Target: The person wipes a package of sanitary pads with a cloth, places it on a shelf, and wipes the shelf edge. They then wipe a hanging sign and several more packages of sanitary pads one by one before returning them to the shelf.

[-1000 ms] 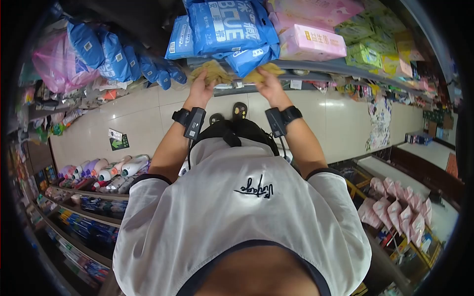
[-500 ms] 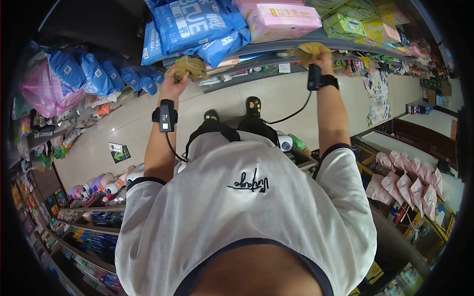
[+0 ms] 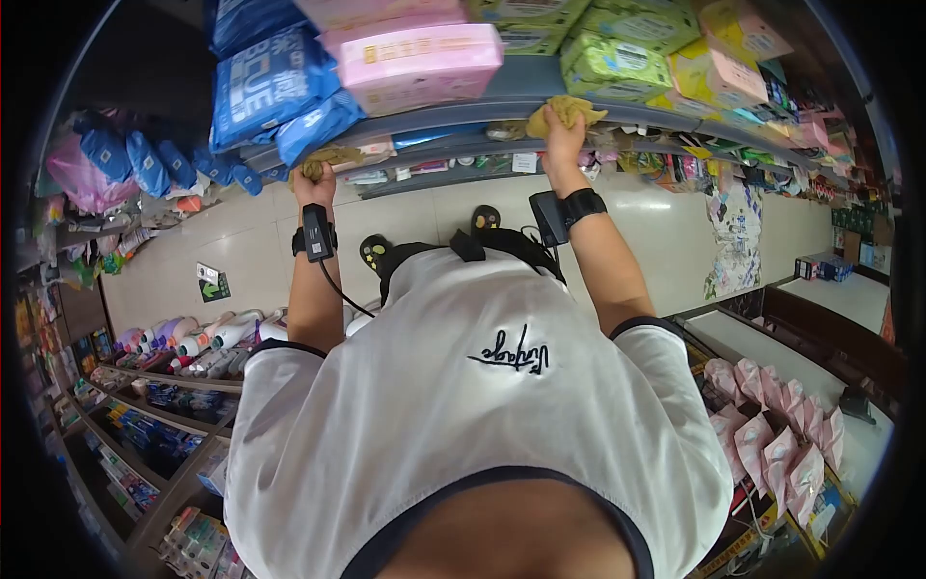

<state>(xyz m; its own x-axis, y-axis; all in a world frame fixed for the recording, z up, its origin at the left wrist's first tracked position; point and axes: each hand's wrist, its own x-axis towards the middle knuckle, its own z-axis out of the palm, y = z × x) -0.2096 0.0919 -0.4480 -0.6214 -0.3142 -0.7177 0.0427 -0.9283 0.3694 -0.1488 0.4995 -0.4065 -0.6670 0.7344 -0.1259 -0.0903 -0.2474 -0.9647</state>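
My left hand is closed around a crumpled yellow-brown cloth. It is at the front edge of the shelf, just below the blue packs. A second yellowish cloth is bunched in my right hand, whose fingers are curled around it. That cloth lies against the shelf's front edge, between the pink pack and the green packs. Part of each cloth is hidden by the fingers.
A lower shelf with small packaged goods runs beneath the edge. Blue bags hang at left. Bottles stand on a rack behind me at left. Pink pouches are at right. Tiled floor lies around my feet.
The shelf goods have shifted left in view. Both hands, still holding the cloths, have moved right along the shelf edge relative to the packs. My feet have shifted too.
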